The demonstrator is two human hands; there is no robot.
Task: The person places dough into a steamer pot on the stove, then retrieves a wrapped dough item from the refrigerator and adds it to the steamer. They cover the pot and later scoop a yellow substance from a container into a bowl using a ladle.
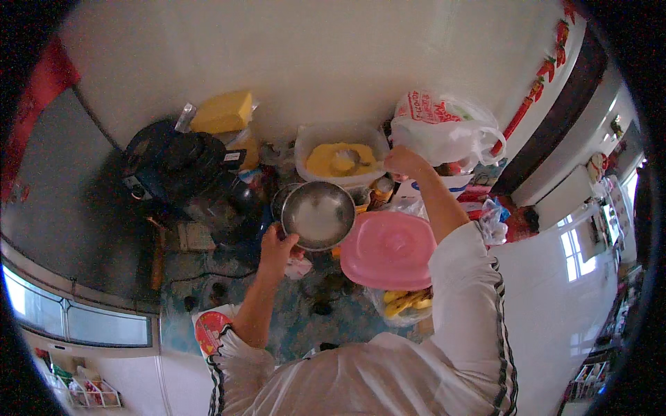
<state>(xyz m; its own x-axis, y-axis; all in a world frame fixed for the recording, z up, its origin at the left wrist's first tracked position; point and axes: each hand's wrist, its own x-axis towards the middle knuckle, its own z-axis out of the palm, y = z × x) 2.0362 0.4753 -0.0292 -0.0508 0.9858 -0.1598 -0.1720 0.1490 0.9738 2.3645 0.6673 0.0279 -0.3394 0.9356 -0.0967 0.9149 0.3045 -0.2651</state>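
My left hand [277, 243] grips the near left rim of a round metal bowl [318, 216], its thumb over the edge; something pale lies in the bowl's bottom. Beyond it stands a translucent plastic tub [341, 133] of yellow grain or meal [320, 158], with a scoop [346, 160] resting in it. My right hand [404, 162] is at the tub's right side, its fingers bent near the rim; whether it holds the rim cannot be told. A pink plastic lid [389, 249] lies right of the bowl, below my right forearm.
White plastic bags [442, 138] stand at the back right, beside a small jar [383, 188]. Bananas [406, 302] in a clear bag lie under the pink lid's near edge. Dark pots or appliances [177, 161] and a yellow package [221, 113] crowd the left. A cable [208, 275] crosses the patterned surface.
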